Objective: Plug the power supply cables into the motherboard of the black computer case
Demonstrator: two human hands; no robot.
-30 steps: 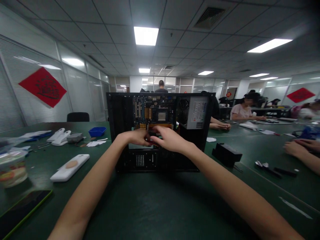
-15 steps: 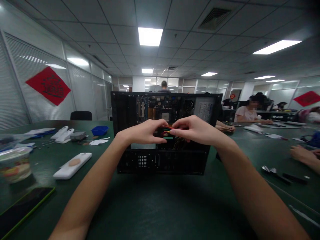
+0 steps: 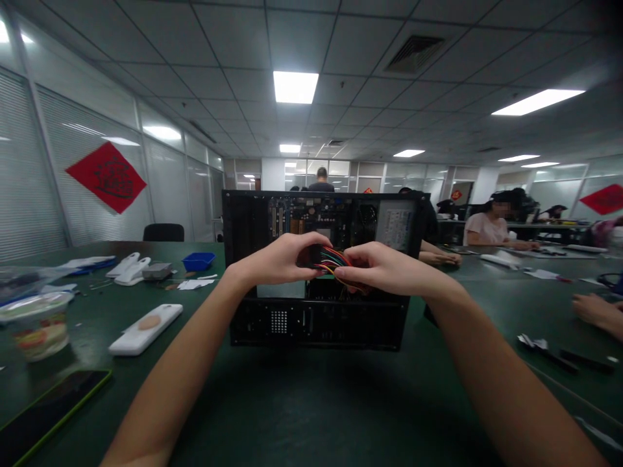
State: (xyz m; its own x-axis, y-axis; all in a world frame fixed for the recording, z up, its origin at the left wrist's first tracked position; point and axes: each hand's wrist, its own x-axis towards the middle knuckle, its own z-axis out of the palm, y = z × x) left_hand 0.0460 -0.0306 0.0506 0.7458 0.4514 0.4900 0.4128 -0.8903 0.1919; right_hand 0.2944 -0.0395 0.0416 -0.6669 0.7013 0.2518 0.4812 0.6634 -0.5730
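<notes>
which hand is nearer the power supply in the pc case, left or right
Right. The right hand pinches the coloured wires just below the power supply in view; the left hand is farther off to the left, at the same wires.

Single head-worn view, looking forward over the desk from the wearer's side: computer case near and central, glass partitions receding at left, ceiling across the upper part of the field.
</notes>
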